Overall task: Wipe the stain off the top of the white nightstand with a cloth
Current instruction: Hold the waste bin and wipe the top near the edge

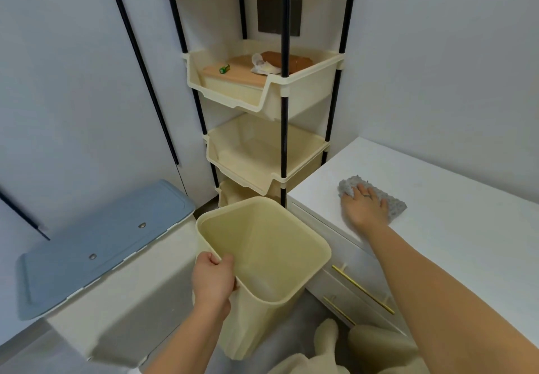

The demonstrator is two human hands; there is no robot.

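My right hand point(366, 208) presses flat, fingers spread, on the cloth point(392, 203) near the nightstand point(455, 227) front-left corner, no stain visible, so wiping seems nearly done; my left hand point(213, 281) grips a bin point(280, 260).

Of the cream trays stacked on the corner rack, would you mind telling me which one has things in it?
The top tray: it holds a wooden board, a green battery and crumpled paper. The middle tray below looks bare; the lowest is mostly hidden.
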